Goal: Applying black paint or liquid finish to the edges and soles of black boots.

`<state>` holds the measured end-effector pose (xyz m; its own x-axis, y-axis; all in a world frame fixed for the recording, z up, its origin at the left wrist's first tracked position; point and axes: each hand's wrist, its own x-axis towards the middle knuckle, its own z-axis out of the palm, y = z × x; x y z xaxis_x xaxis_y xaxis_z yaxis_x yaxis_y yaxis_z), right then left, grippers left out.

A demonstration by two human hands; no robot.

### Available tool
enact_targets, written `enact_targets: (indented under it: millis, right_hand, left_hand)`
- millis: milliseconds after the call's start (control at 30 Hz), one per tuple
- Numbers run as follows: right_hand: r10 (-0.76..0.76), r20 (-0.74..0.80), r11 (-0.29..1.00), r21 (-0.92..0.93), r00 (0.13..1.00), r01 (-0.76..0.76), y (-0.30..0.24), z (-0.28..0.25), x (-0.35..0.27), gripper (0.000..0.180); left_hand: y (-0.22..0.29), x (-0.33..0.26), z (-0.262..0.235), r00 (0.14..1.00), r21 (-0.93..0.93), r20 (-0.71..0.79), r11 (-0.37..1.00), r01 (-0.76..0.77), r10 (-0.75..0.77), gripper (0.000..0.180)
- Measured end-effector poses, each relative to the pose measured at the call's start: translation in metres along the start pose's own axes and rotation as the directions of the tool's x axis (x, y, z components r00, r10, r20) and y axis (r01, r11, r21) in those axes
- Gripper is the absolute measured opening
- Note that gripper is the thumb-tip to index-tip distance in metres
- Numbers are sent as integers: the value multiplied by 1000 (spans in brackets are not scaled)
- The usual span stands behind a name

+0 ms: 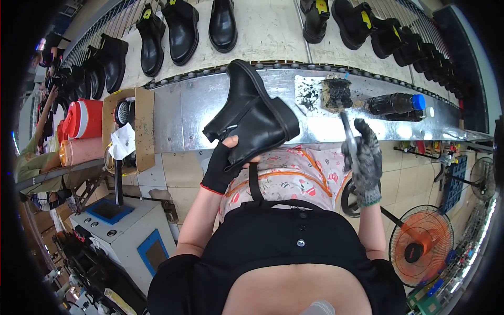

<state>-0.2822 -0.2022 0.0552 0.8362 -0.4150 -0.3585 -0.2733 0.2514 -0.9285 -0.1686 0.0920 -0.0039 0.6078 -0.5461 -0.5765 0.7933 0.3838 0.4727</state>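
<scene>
Taking the view as a clock face, the person's left forearm is angling up from 7 o'clock, and the left hand (220,167), wearing a black fingerless glove with red trim, is bending in just left of the centre. The right forearm is rising from 4 o'clock, with the right hand (363,163), in a mottled grey-and-black glove, pointing its fingers toward 12 at the 3 o'clock side, well apart from the boot. The black ankle boot (251,118) is lying tilted near the centre, over the metal counter (181,105); its smooth upper is shining, its toe is pointing toward 12, its chunky heel toward 3, and its shaft opening toward 8, with a side zip facing up. The left hand is clamping the shaft near its opening, thumb pressing on top and fingertips showing at the lower edge. The right hand is closing around a slim tool (348,128), whose dark tip is pointing toward 12, just below a blackened block (336,92).
</scene>
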Motion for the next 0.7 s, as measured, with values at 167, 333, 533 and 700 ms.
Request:
enact_targets:
  millis: [167, 333, 533, 700]
  right_hand:
    - [-147, -48, 987, -65, 988, 144, 102, -16, 48, 50]
    - [-203, -192, 910, -400, 960, 113, 135, -7, 47, 38]
    - [-118, -353, 985, -159, 928, 65, 162, -8, 81, 15]
    - [-377, -276, 858, -463, 884, 222, 189, -15, 96, 17]
  left_hand:
    - [13, 12, -7, 994, 204, 105, 978, -34, 12, 57]
    - [43, 48, 2, 987, 323, 34, 933, -161, 158, 52]
    - [126, 177, 43, 978, 660, 134, 721, -210, 162, 32]
    - [153, 276, 98, 888, 878, 85, 389, -281, 452, 50]
